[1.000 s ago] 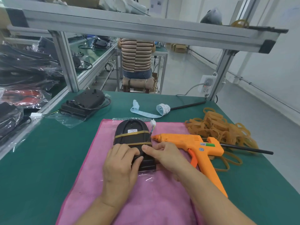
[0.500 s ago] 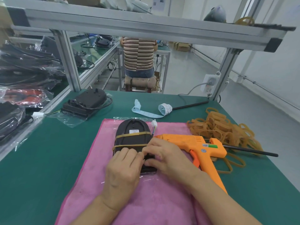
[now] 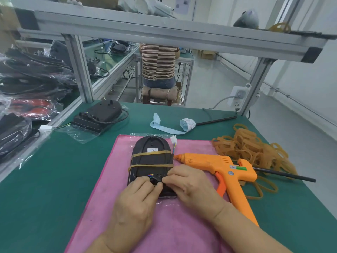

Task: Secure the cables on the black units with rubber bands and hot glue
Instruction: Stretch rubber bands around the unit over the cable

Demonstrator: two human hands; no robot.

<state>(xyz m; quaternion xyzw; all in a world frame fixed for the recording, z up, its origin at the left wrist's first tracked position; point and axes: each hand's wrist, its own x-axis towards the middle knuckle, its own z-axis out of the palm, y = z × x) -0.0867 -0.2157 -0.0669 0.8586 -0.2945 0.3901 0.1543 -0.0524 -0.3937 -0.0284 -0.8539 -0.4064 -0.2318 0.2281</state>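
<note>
Black unit [image 3: 152, 161], rubber-banded, on pink cloth [image 3: 113, 179]; left hand [image 3: 135, 199] and right hand [image 3: 187, 185] fingertips pinch its cable [image 3: 155, 180] between them.

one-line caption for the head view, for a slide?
Both hands pinch the cable on a rubber-banded black unit; orange glue gun lies alongside.

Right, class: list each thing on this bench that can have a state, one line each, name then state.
Black unit: flat on the pink cloth, two rubber bands around it.
Cable: pinched by both hands.
Left hand: gripping the cable.
Right hand: pinching the cable.
Glue gun: lying on its side, unheld.
Second unit: no bands visible.
</note>
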